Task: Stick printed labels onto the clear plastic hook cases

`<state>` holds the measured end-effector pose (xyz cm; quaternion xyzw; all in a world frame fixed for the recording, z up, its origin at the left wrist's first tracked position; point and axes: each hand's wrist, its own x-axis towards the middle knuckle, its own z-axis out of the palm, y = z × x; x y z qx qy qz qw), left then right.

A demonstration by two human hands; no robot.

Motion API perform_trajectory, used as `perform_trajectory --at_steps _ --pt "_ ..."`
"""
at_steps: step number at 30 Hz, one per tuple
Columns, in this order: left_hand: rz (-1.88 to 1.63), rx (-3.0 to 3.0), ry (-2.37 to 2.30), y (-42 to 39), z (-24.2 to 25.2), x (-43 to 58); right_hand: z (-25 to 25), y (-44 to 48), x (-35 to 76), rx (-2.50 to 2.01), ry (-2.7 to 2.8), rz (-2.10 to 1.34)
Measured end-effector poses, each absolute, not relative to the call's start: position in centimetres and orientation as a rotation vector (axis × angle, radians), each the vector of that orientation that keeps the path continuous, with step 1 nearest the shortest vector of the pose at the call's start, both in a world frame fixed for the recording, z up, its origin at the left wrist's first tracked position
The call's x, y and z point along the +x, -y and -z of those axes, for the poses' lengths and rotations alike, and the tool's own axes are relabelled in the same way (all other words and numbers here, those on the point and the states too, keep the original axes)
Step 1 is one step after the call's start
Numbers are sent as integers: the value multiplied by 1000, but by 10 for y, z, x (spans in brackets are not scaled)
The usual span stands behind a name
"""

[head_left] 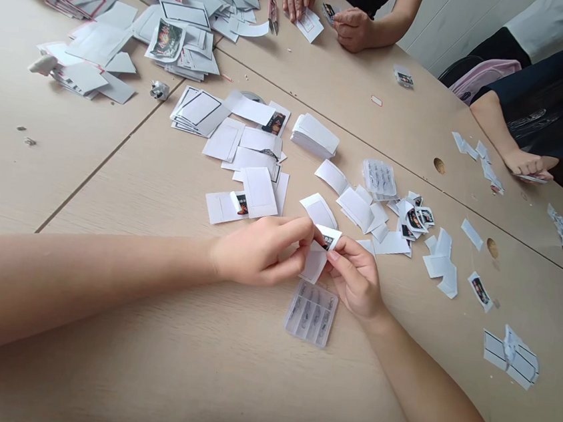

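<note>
Both of my hands meet over the table at a small white sticker sheet (314,265) with a dark printed label (328,241). My left hand (267,250) is closed, thumb and forefinger pinching the sheet's upper edge by the label. My right hand (357,279) grips its right side between thumb and fingers. Just below them lies a clear plastic compartment box (311,313) with small dark metal pieces, like fishing hooks, inside. Beyond my left hand, white sticker sheets (258,192) overlap, one with its dark label partly curled up.
A stack of white cards (315,135), another clear box (379,179) and a heap of dark labels (414,217) lie ahead. Large paper piles (98,37) cover the far left. Snips (272,15) rest near a co-worker's hands (353,29); another person's hand (530,163) is at right.
</note>
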<state>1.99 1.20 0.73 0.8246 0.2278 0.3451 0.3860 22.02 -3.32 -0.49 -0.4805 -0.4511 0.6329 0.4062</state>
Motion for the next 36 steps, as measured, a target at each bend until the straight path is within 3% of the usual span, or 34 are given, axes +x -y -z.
perform_trajectory --at_steps 11,36 --pt "-889 1841 -518 -17 -8 19 1 37 221 -1143 1135 -1742" --pt "-764 1324 -500 -28 -12 24 9 35 229 -1162 1243 -1695"
